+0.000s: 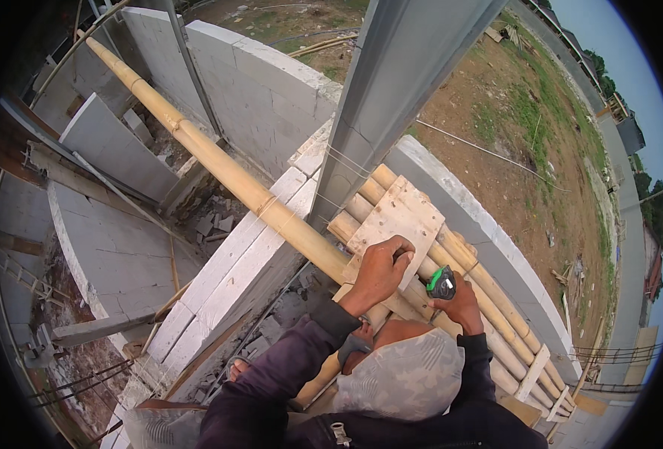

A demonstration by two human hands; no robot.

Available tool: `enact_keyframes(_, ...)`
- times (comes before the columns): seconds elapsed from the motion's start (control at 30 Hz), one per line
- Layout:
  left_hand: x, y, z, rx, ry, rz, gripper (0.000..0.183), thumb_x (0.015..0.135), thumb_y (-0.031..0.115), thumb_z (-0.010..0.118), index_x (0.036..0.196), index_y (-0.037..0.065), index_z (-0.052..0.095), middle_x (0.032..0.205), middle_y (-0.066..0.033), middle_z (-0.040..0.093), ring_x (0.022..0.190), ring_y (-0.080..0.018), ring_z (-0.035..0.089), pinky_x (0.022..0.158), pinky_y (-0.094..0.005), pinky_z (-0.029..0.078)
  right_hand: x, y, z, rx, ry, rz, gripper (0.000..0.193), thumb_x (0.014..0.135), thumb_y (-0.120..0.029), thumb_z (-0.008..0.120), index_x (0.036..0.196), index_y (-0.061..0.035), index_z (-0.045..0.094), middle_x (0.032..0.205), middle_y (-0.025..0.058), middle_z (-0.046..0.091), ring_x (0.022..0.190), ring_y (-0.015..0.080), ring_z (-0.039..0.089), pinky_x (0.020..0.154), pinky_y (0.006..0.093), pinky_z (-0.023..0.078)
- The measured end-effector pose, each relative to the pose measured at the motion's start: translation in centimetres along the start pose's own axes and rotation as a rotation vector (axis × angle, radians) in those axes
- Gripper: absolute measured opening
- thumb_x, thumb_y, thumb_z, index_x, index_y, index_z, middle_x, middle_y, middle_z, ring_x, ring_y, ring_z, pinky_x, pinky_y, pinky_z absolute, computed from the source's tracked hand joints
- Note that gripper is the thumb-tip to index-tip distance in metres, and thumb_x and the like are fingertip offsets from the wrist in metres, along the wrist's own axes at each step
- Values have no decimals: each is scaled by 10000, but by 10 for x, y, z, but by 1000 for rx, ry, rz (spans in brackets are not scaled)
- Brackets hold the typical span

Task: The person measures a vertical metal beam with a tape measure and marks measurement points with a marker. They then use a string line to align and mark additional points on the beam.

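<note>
My right hand (461,305) is closed around a green and black tape measure (442,283), held above the bamboo poles. To its left, my left hand (380,277) has its fingers curled together over the lower edge of a pale wooden board (400,217). What those fingers hold, if anything, is too small to make out. The board is speckled with dark spots and lies across a platform of bamboo poles (505,308). Below my hands is my bent knee in patterned grey cloth (406,370), partly covering the poles.
A grey metal column (402,90) rises just beyond the board. One long bamboo pole (219,168) runs to the far left, crossing a white block wall (230,273). Rubble (215,223) lies lower down between the walls. Another block wall (488,258) borders the platform's right, with ground beyond.
</note>
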State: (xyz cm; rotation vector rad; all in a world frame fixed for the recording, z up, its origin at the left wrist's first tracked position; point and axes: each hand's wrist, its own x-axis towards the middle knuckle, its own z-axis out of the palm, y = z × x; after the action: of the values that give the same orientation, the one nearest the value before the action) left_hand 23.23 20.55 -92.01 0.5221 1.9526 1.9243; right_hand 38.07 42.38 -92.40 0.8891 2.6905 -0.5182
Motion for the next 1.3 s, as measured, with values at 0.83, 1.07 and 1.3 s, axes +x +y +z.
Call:
enact_keyframes(0.83,-191,414,-103,-1103,414,-703,612,969,380,619,1444,53,414,1261,-105,566,1193,-201,545,1014,-319,431,-272,-339,-329,357,-877,-391,761,726,-154,855,1348,14,451,1151,137,623,1059,220,622,908,345,504)
enact_keyframes(1.07,-299,521,-141,-1165,648,-445,485,929,213,643,1354,51,476,1189,-114,612,1082,-197,609,905,-322,508,-295,-423,-407,42,-1357,-870,533,803,-268,802,1226,5,627,1039,105,688,832,172,613,766,325,497)
enact_keyframes(1.3,-493,556,-123,-1057,1154,-515,429,917,172,624,1313,77,491,1015,-110,666,911,-205,654,750,-343,545,-300,-465,-414,-91,-1095,-969,267,839,-188,736,1047,-22,726,856,88,720,719,157,618,701,315,495)
